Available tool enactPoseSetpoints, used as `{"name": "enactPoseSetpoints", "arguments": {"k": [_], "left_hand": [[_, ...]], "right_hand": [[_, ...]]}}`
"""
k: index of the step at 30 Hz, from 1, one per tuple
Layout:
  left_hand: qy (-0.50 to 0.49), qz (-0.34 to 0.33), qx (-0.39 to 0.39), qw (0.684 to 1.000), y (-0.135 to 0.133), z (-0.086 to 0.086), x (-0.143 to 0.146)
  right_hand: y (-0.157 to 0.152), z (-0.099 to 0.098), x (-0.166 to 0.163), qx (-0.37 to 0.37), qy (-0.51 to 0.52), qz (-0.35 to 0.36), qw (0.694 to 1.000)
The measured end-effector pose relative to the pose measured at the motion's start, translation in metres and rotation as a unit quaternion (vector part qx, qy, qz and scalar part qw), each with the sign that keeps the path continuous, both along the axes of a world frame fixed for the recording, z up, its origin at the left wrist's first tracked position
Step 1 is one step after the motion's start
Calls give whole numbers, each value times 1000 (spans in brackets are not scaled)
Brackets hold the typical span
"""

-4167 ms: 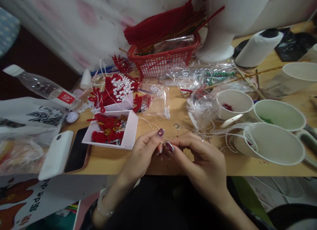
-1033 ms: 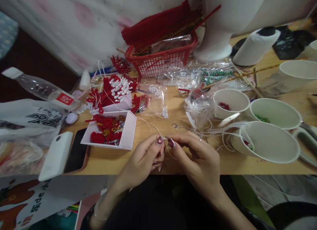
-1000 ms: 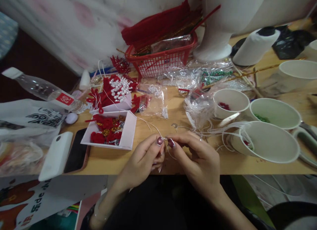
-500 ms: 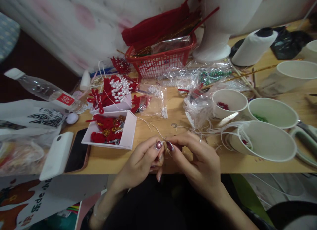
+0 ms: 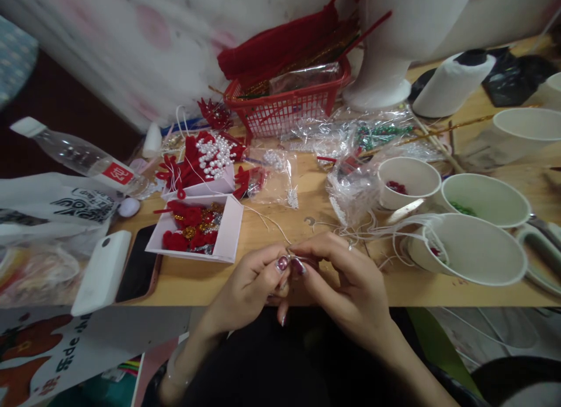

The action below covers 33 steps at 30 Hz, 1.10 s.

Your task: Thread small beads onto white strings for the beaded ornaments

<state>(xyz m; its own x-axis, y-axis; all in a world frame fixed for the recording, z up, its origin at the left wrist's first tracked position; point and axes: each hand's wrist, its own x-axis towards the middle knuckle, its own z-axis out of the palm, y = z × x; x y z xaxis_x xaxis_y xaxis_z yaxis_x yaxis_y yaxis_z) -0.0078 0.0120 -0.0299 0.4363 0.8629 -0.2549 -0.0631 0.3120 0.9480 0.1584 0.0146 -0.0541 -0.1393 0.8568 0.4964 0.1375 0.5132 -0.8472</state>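
Observation:
Close to the table's front edge, my left hand and my right hand meet fingertip to fingertip. A thin white thread runs from the white box down into the pinched fingers of my left hand. Thumb and forefinger of my right hand press together right beside it, on the thread's end as far as I can see. Anything smaller between the fingertips is hidden. Left of the hands stands a white box of red, gold and silver ornaments. White cords trail out of a paper cup on the right.
A red basket stands at the back. Two more cups hold red and green beads. Scissors lie far right, plastic bags mid-table. A phone, a white power bank and a bottle occupy the left.
My fingertips have drawn slightly closer together, and my right thumb has shifted a little down and left. The rest of the table looks the same apart from a slight camera shift.

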Motion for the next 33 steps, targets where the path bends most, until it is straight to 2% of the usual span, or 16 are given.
{"name": "enactPoseSetpoints", "arguments": {"k": [6,9,12,14,16,18,22,33], "left_hand": [[-7,-9,-28,1000,1,-3,-1],[-62,-8,-40,997,1,-4,-4],[-139,33,-10,990,3,-6,-6],[-120,76,18,990,3,-6,-6],[-46,87,21,995,4,-5,-4],[4,54,6,998,3,-4,-1],[-20,-15,-7,1000,3,-3,3],[-85,-51,-20,995,4,-9,-1]], "right_hand": [[3,-1,3,6,-26,21,999],[5,-3,5,4,-35,14,999],[7,-6,8,-8,-29,-17,999],[7,-7,10,-21,-17,-33,999],[7,-7,10,-36,3,-39,999],[6,-6,9,-44,23,-36,998],[2,-6,5,-38,43,-9,998],[1,-6,4,-42,30,32,998]]}}
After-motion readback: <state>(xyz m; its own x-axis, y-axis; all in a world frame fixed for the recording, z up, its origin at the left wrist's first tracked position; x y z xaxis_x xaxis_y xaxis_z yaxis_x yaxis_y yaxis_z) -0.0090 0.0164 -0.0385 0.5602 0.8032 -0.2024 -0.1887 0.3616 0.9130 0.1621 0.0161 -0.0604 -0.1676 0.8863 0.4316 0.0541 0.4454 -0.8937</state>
